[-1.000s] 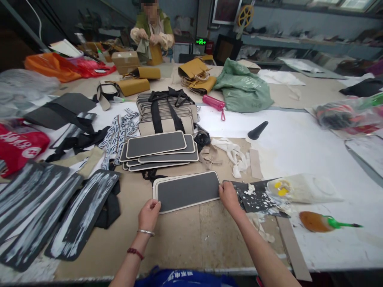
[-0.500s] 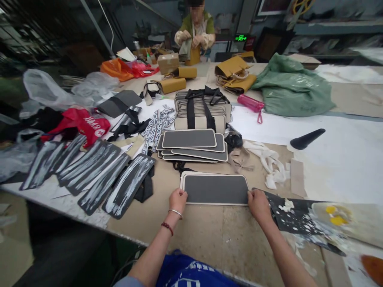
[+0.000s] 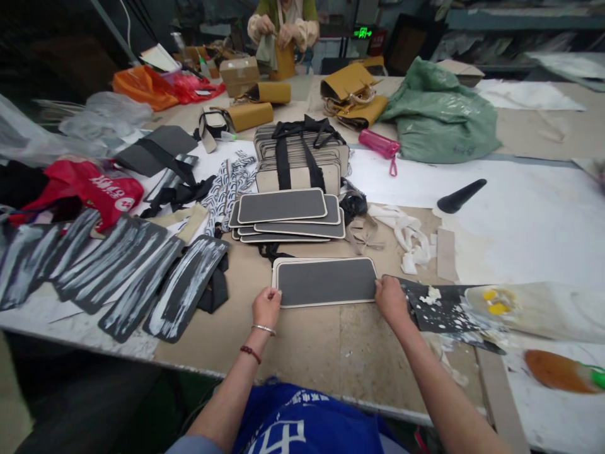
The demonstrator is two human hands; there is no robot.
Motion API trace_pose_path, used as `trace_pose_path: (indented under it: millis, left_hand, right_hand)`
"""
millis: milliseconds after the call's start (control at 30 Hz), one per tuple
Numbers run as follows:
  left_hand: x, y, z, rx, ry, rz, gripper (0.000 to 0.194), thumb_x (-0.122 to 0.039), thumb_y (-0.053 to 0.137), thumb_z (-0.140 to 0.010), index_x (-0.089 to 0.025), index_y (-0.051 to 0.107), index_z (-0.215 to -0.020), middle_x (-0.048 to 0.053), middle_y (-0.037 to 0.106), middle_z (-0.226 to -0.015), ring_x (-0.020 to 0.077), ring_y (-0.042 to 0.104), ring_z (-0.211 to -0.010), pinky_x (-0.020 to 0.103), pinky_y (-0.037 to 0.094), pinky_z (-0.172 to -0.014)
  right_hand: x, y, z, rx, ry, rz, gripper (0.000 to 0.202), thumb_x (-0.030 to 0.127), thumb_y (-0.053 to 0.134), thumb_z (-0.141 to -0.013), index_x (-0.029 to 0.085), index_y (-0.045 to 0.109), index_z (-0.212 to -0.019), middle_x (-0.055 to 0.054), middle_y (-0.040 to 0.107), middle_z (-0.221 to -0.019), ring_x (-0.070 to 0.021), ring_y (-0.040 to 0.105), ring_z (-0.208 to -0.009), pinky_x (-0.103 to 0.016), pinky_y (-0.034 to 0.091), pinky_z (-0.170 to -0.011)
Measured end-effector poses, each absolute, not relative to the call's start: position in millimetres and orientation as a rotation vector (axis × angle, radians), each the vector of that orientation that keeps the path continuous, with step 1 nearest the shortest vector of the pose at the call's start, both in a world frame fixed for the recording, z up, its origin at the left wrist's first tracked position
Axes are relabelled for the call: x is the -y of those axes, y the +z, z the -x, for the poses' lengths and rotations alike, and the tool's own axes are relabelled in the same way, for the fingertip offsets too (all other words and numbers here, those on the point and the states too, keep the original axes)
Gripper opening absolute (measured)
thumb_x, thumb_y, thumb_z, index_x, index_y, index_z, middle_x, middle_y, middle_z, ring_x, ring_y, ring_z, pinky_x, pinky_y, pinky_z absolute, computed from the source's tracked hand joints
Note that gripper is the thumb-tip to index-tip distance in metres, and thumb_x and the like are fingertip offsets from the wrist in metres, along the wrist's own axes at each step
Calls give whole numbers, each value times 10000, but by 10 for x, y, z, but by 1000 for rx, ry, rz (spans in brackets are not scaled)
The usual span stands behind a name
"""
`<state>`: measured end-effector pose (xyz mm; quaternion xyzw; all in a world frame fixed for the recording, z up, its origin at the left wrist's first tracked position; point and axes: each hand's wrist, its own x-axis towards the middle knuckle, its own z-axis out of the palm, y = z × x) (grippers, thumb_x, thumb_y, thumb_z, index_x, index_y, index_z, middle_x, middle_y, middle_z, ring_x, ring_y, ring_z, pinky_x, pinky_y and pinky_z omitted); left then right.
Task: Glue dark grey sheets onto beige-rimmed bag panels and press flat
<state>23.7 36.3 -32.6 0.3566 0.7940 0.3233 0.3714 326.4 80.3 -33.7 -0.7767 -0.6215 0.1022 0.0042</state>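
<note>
A dark grey rectangular panel with a beige border (image 3: 326,281) lies in front of me, and a second beige edge shows behind its upper left side. My left hand (image 3: 266,307) pinches its lower left corner. At the right end, my right hand (image 3: 391,297) grips the lower right corner. Just beyond is a loose stack of similar grey panels (image 3: 282,205). Behind that stands a bundle of beige boards (image 3: 300,173) tied with black straps. To the left, several dark panels streaked with white (image 3: 185,287) lie fanned out.
A glue-spattered dark board (image 3: 442,309) and a brush with a brown head (image 3: 558,372) are at right. Farther back are a black horn-shaped tool (image 3: 462,196), a pink pouch (image 3: 379,144) and a green plastic bag (image 3: 439,116). Across the table a co-worker's hands (image 3: 274,28) handle cloth.
The view has shifted, so the table's things appear farther left and higher, and the brush shows more fully. Both hands keep their hold on the panel's ends.
</note>
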Motion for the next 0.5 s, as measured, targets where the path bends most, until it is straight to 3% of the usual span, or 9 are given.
trace_pose_path:
  millis: [500]
  left_hand:
    - [-399, -321, -280, -2113, 809, -896, 120, -271, 477, -625, -196, 484, -533, -51, 497, -468, 121, 516, -477, 221, 389, -514]
  right_hand:
    - [-795, -242, -3200, 1976, 346, 2451, 182, 238, 385, -878, 117, 521, -884, -117, 524, -911, -189, 506, -818, -276, 328, -654]
